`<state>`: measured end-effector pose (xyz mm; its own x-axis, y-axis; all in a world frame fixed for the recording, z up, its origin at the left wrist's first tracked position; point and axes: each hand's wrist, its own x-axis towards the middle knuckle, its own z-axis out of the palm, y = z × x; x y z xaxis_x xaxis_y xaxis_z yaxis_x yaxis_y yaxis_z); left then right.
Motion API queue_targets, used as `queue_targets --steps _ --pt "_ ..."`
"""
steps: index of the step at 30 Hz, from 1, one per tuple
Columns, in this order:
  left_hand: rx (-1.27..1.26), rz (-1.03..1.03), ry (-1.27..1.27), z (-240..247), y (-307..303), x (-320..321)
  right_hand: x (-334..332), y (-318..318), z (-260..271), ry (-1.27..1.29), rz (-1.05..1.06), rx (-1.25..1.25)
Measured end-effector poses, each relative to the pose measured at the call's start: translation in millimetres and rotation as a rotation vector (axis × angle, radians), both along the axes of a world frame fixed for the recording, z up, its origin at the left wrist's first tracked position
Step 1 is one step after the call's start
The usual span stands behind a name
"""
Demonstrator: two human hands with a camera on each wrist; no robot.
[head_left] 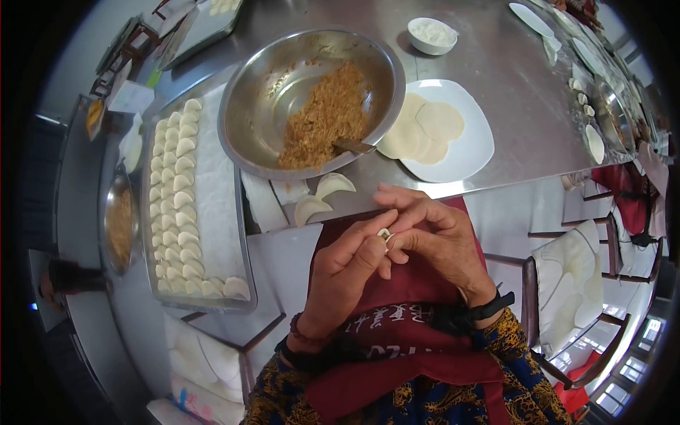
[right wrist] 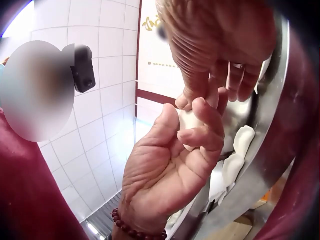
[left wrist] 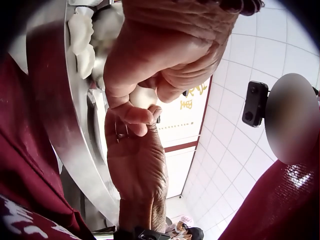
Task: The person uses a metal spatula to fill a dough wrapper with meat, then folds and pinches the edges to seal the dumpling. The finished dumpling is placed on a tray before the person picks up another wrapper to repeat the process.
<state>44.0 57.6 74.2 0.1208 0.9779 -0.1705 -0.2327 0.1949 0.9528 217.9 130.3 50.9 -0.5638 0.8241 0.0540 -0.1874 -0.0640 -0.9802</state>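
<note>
Above the apron, both hands meet at a small white dumpling [head_left: 384, 233] with a bit of filling showing in its opening. My left hand [head_left: 348, 261] holds it between thumb and curled fingers. The right hand [head_left: 445, 244] pinches its edge with thumb and forefinger, the other fingers spread. In the left wrist view the pale dough [left wrist: 142, 97] shows between the fingers; in the right wrist view the dumpling [right wrist: 188, 121] is cradled by the left fingers and partly hidden. Two folded dumplings [head_left: 334, 185] lie at the table's edge, just beyond the hands.
A large steel bowl [head_left: 244, 134] holds brown filling [head_left: 322, 117] and a metal utensil [head_left: 354, 146]. Right of it, round wrappers [head_left: 425, 127] overlap a white plate [head_left: 476, 145]. At left, a tray [head_left: 223, 234] carries rows of dumplings. A small bowl of flour [head_left: 433, 35] stands behind.
</note>
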Motion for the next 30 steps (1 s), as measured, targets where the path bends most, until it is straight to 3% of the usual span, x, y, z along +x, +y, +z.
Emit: queue_targets --steps 2,7,14,19,22,30 --pt "-0.029 -0.042 0.013 -0.3 -0.7 -0.8 -1.8 -0.9 3.4 -0.056 0.006 0.032" --pt "-0.089 0.01 -0.1 0.6 -1.6 0.9 -4.5 -2.6 8.4 -0.001 0.067 -0.232" --pt "-0.068 -0.055 -0.153 -10.5 -0.3 -4.8 -4.5 -6.1 -4.4 0.157 0.087 -0.277" --pt "-0.213 0.05 -0.479 -4.1 1.5 0.3 -9.9 -6.5 -6.4 0.118 -0.003 -0.193" --pt "-0.217 0.068 -0.467 -0.6 2.4 -2.8 -10.6 -5.1 -5.9 -0.024 -0.008 -0.023" --pt "-0.265 0.018 -0.404 1.0 1.7 -9.7 -7.9 -1.0 -10.7 -0.109 0.066 0.135"
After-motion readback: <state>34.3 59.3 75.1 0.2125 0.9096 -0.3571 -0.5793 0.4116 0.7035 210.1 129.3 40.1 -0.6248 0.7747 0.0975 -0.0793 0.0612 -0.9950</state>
